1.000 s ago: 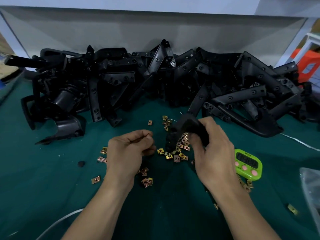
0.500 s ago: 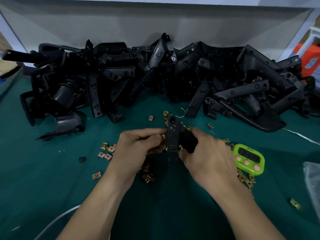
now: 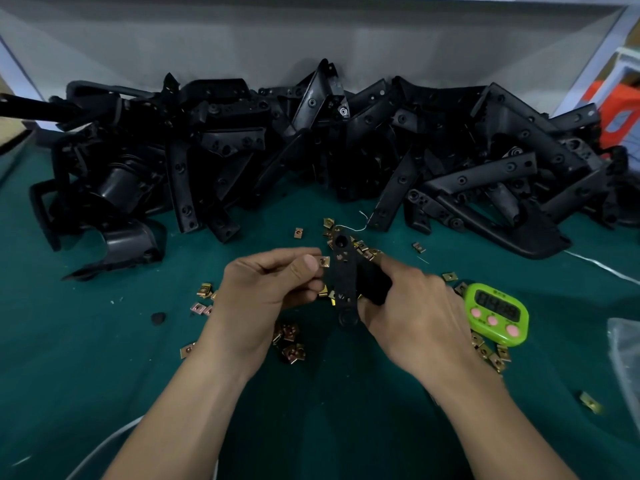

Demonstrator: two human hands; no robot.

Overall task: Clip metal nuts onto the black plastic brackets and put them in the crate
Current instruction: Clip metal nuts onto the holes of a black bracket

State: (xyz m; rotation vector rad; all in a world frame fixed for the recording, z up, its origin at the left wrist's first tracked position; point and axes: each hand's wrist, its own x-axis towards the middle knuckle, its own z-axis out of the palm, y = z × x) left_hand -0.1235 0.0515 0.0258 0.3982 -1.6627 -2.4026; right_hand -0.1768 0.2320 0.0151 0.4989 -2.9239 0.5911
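1. A heap of black plastic brackets (image 3: 346, 150) lay along the back of the green table (image 3: 86, 358), too tangled to count and cut off at both sides.
2. The right hand (image 3: 415, 317) gripped one bracket (image 3: 344, 271) upright over the table's middle, its curled fingers mostly hidden.
3. The left hand (image 3: 263, 289) pinched one clip nut (image 3: 324, 261) between thumb and forefinger at that bracket's left edge.
4. The green timer (image 3: 497, 313) had three pink buttons (image 3: 492, 319); its digits were unreadable.
5. Loose nuts (image 3: 291, 344) lay scattered, some hidden beneath the hands.

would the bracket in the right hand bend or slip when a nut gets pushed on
Probably stiff: the bracket looks straight, gripped by the right hand on one side only. Likely light, since one hand carries it. Its matte surface seems unlikely to slip against the nut that the left hand pinches.
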